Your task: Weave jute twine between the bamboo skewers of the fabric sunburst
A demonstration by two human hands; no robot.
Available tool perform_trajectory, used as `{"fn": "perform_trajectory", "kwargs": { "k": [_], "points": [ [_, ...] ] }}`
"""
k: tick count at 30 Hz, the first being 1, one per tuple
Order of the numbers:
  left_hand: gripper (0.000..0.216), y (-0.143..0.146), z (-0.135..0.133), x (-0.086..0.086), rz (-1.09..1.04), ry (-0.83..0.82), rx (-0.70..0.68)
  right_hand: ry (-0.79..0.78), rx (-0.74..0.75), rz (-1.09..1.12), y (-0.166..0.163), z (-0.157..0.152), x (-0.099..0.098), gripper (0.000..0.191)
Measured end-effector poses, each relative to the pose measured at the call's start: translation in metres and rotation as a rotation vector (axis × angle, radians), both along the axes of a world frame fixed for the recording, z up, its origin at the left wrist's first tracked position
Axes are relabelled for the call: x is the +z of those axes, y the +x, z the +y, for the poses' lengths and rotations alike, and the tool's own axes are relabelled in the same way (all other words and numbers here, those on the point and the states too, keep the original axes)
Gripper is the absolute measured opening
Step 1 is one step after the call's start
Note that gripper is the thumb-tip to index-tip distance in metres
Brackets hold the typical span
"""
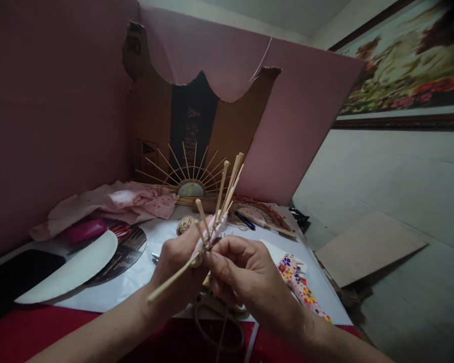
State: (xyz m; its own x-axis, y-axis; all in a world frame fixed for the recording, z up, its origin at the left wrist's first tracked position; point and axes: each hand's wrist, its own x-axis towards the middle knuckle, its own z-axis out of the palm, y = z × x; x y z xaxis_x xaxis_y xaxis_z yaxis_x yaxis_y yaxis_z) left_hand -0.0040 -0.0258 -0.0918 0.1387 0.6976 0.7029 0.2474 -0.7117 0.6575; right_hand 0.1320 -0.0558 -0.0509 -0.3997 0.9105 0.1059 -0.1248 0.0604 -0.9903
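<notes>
My left hand is closed around a bundle of thin bamboo sticks that fan upward, with one stick poking down to the left. My right hand pinches the bundle where the sticks cross, fingers pressed together beside the left thumb. A loop of brown twine hangs below both hands. A ball of twine lies just behind the left hand.
A half-round fan frame of sticks stands against the torn cardboard backdrop. Pink dotted cloth, a pink object, a white half-round sheet, flowered fabric strips and a blue pen lie on the white-covered table. Cardboard lies on the floor at right.
</notes>
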Motion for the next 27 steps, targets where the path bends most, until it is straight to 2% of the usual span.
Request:
{"fn": "perform_trajectory", "kwargs": {
  "k": [4, 7, 10, 19, 27],
  "points": [
    [0.013, 0.001, -0.002, 0.007, 0.122, 0.114, 0.050, 0.244, -0.144, -0.090, 0.004, -0.004, 0.005, 0.023],
    [0.009, 0.002, -0.004, 0.009, 0.123, 0.090, 0.059, 0.533, -0.316, -0.184, 0.009, -0.005, 0.007, 0.016],
    [0.009, 0.003, -0.005, 0.009, 0.110, 0.076, 0.046, 0.691, -0.380, -0.287, 0.011, -0.004, 0.005, 0.007],
    [0.008, 0.001, -0.002, 0.006, 0.100, 0.098, 0.019, 0.722, -0.337, -0.465, 0.009, 0.000, -0.001, 0.010],
    [0.010, 0.002, -0.004, 0.006, 0.057, 0.011, 0.001, 0.713, -0.326, -0.511, 0.010, -0.001, -0.001, 0.011]
  ]
}}
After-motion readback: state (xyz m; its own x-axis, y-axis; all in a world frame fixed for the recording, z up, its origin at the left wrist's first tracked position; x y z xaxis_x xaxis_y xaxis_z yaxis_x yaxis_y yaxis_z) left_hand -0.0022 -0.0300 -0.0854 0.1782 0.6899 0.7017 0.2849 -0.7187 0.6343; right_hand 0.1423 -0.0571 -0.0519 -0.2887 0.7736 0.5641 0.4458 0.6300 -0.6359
